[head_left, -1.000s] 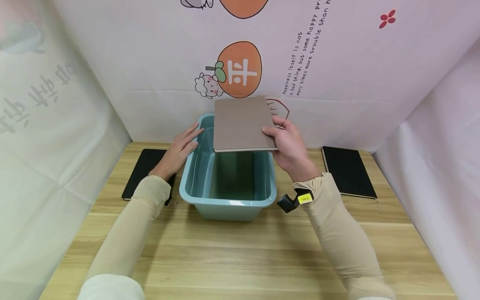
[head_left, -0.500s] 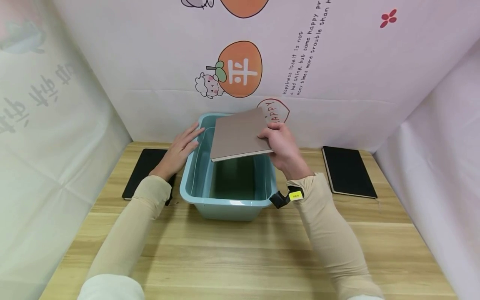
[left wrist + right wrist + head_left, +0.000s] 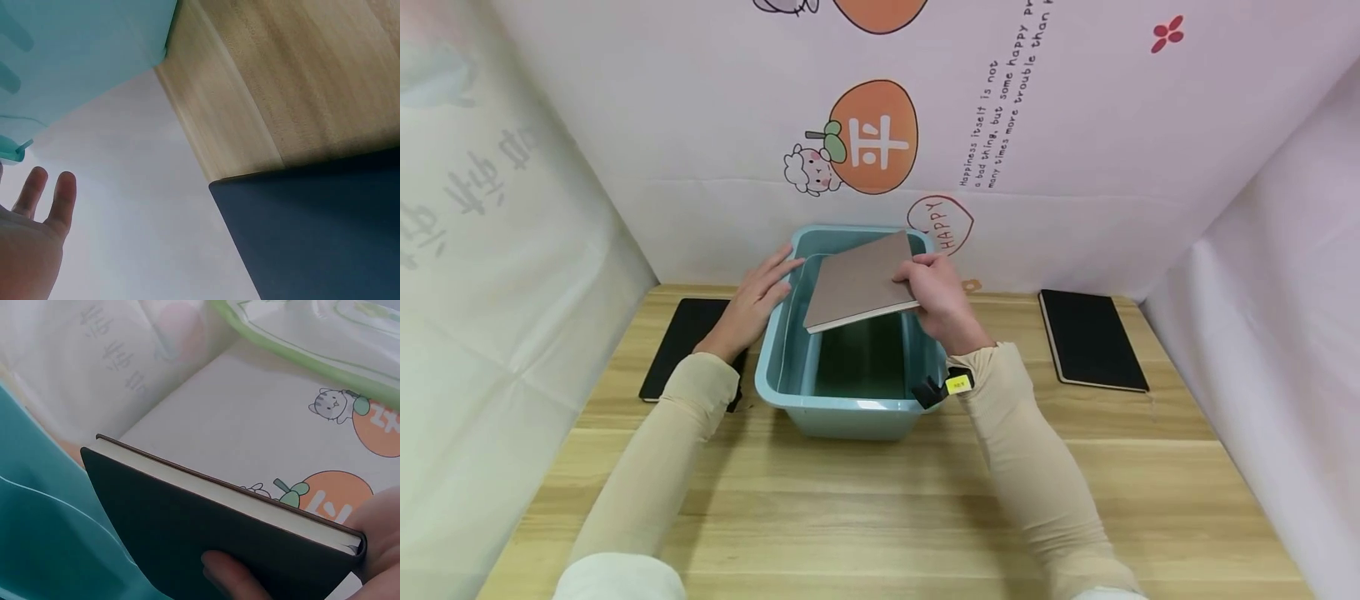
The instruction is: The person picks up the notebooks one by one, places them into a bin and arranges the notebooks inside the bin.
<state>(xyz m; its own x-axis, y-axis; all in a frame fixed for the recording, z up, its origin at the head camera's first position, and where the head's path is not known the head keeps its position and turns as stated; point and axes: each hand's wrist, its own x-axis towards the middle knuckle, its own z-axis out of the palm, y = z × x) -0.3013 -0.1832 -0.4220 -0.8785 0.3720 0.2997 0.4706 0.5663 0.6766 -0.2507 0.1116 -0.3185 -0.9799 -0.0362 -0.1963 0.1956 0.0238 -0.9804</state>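
Note:
A taupe-covered notebook [image 3: 856, 285] is held at its right side by my right hand [image 3: 946, 307], thumb on top. It tilts over the opening of a light blue plastic bin [image 3: 850, 423], its left corner lowest. In the right wrist view the notebook [image 3: 206, 519] shows its pale page edges and shaded underside, where a fingertip presses. My left hand [image 3: 747, 310] rests along the bin's left rim with its fingers extended. Two of its fingers [image 3: 64, 200] stand out straight in the left wrist view. A dark rectangular area covers the bin's floor; whether it is another notebook, I cannot tell.
One black notebook [image 3: 681, 337] lies on the wooden table [image 3: 820, 508] beneath my left wrist. Another black notebook [image 3: 1093, 340] lies to the right of the bin. A printed white cloth [image 3: 1060, 233] hangs close behind the bin, and white cloth flanks both sides.
My right hand has brought the notebook down and left, tilting it so its left end dips toward the bin's inside. The left hand stays on the rim.

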